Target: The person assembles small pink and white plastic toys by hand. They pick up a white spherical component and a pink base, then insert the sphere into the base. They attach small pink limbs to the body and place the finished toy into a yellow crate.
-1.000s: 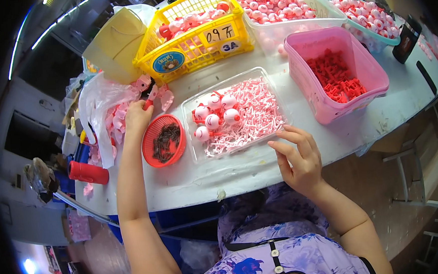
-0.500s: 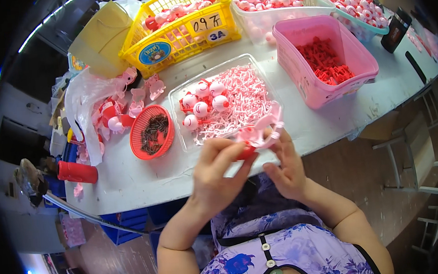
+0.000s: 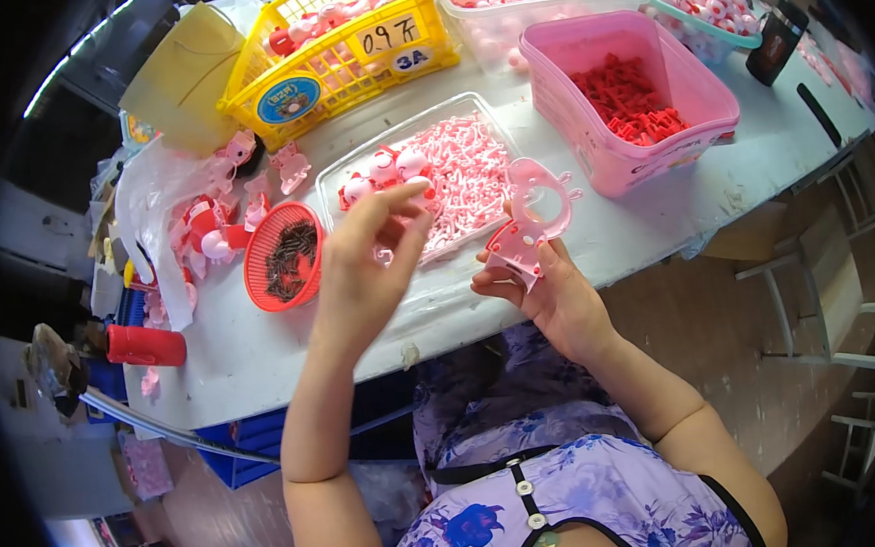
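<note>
Over the left part of a clear plastic tray (image 3: 477,102), my left hand (image 3: 362,263) is open and empty, its thumb and forefinger apart. Beneath and beside those fingers lie white-and-red balls (image 3: 412,163), partly covered by the hand. Small pink plastic pieces (image 3: 466,166) fill the tray's other side. Just off the tray's near right corner, my right hand (image 3: 565,306) grips a pink plastic toy part (image 3: 518,247) between thumb and fingers. That part has a round open ring at its upper end and some red along its left edge.
A red basket (image 3: 254,285) of small dark pieces (image 3: 293,262) stands left of the tray. Behind are a yellow crate (image 3: 346,84), a pink tub (image 3: 600,153) of red pieces and ball-filled containers. A red cylinder (image 3: 146,346) lies at the left; a black bottle (image 3: 777,40) stands far right.
My left hand has let go of the pink toy part and moved left over the balls. The right hand now holds the part alone, with its ring turned upward.
</note>
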The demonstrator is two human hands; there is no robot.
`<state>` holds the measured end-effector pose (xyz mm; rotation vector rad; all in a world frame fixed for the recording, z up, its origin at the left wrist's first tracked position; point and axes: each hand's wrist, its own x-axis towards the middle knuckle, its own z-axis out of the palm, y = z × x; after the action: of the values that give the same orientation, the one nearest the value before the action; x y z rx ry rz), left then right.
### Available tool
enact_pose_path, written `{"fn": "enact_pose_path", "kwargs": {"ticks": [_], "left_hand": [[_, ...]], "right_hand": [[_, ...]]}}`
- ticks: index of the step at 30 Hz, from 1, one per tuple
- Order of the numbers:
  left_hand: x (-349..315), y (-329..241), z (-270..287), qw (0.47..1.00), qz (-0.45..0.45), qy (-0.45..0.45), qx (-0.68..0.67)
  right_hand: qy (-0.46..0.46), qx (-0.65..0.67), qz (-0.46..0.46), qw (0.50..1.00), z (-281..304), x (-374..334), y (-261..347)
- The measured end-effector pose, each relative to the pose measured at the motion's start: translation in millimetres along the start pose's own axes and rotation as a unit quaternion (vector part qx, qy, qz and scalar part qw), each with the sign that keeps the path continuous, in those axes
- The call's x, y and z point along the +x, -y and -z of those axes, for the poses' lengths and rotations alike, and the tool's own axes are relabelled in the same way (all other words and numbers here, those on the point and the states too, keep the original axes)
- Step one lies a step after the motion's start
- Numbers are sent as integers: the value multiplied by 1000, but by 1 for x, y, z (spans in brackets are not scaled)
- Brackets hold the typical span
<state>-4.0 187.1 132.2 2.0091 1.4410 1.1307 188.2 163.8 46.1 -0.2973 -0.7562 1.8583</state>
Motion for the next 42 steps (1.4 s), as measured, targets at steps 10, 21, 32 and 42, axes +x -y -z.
{"fn": "enact_pose_path", "kwargs": {"ticks": [10, 21, 32, 42], "left_hand": [[33, 24, -22, 975, -59, 153, 152], [41, 27, -7, 996, -21, -30, 87], [34, 47, -4, 957, -151, 44, 243], [28, 46, 55, 986, 67, -51, 142]], "right_hand": [[-36, 70, -61, 995, 4, -12, 11], [-18, 62, -90, 994, 0, -8, 15], [-25, 44, -93, 994, -4, -5, 13], [-9, 61, -101, 993, 2, -4, 9]]}}
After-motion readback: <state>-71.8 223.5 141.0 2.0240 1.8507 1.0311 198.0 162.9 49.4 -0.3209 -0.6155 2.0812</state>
